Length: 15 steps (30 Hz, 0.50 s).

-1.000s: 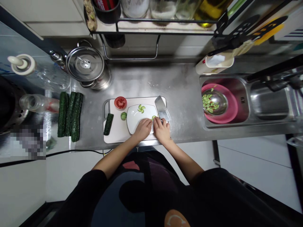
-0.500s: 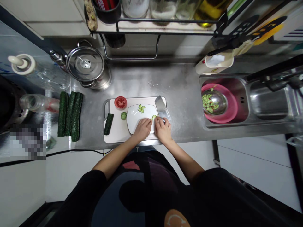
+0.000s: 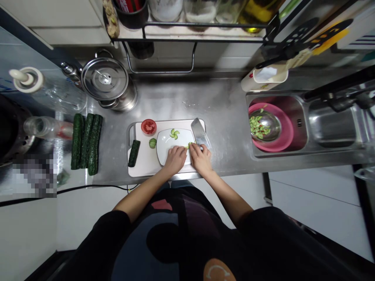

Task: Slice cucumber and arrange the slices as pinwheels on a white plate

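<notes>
Over the right side of a white plate (image 3: 163,145), my left hand (image 3: 175,158) and my right hand (image 3: 200,159) nearly meet at the fingertips. Both have their fingers closed on small pale-green cucumber slices (image 3: 190,144), partly hidden by the fingers. A pinwheel of cucumber slices (image 3: 174,134) lies on the plate's far part. The plate rests on a white cutting board (image 3: 146,164). Beside my right hand, a cleaver (image 3: 199,132) lies with its blade on the board. A cut tomato (image 3: 149,127), a cucumber end (image 3: 152,143) and a cucumber piece (image 3: 134,153) are on the board's left.
Three whole cucumbers (image 3: 86,144) lie on the counter at left, near a lidded steel pot (image 3: 118,88). At right, a pink basin (image 3: 285,136) sits in the sink (image 3: 307,117), holding a metal bowl of slices. A rack (image 3: 187,36) with jars overhangs the back.
The slice at my right fingertips has shifted slightly left and is more covered by the fingers. Both hands stay over the plate; the other things have not moved.
</notes>
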### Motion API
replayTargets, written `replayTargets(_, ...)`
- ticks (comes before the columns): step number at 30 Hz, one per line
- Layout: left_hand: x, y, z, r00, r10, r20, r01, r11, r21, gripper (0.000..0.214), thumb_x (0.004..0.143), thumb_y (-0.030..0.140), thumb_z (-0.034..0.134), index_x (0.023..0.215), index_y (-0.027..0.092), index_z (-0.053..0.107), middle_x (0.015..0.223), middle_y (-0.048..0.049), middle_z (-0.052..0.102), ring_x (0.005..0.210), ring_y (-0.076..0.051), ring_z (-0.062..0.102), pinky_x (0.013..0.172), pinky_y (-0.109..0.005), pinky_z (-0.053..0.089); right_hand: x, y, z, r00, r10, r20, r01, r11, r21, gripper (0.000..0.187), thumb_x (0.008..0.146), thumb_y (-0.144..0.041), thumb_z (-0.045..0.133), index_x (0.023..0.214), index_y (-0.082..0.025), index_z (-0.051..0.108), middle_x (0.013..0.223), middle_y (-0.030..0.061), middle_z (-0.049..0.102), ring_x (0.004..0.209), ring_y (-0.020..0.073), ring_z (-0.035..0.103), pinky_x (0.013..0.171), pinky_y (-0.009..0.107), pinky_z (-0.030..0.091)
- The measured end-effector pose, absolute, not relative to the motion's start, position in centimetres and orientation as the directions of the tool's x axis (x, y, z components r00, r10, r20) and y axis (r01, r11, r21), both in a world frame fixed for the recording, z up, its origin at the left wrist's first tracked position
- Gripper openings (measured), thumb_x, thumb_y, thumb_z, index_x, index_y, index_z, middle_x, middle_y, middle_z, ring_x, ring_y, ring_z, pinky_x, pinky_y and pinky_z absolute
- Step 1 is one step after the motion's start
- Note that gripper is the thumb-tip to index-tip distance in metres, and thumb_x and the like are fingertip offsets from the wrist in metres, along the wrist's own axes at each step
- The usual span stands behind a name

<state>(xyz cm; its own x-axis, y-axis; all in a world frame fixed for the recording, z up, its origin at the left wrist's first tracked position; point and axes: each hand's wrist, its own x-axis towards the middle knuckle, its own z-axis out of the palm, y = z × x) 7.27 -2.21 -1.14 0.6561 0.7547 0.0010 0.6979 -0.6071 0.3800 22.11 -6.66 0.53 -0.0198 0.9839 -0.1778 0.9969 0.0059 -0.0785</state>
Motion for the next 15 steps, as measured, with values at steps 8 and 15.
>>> replayTargets(8, 7.29, -2.21, -1.78, 0.650, 0.756, 0.075, 0.666, -0.615, 0.423, 0.031, 0.094, 0.024, 0.045, 0.120, 0.017, 0.059, 0.113, -0.0121, 0.063, 0.104, -0.026, 0.052, 0.080, -0.040, 0.042, 21.72, -6.80, 0.94, -0.021, 0.980, -0.196, 0.999, 0.012, -0.050, 0.049, 0.095, -0.020, 0.032, 0.142, -0.016, 0.048, 0.139, 0.0152, 0.047, 0.123, 0.0318, 0.035, 0.089, 0.041, 0.036)
replayTargets(15, 7.30, -2.24, -1.79, 0.643, 0.761, 0.086, 0.663, -0.609, 0.435, 0.030, 0.094, 0.023, 0.045, 0.119, 0.017, 0.059, 0.113, -0.0123, 0.063, 0.105, -0.026, 0.052, 0.081, -0.041, 0.041, 21.47, -6.88, 1.28, -0.007, 0.983, -0.182, 0.998, -0.003, -0.057, 0.049, 0.096, -0.020, 0.030, 0.141, -0.015, 0.048, 0.138, 0.0158, 0.049, 0.123, 0.0318, 0.035, 0.090, 0.041, 0.035)
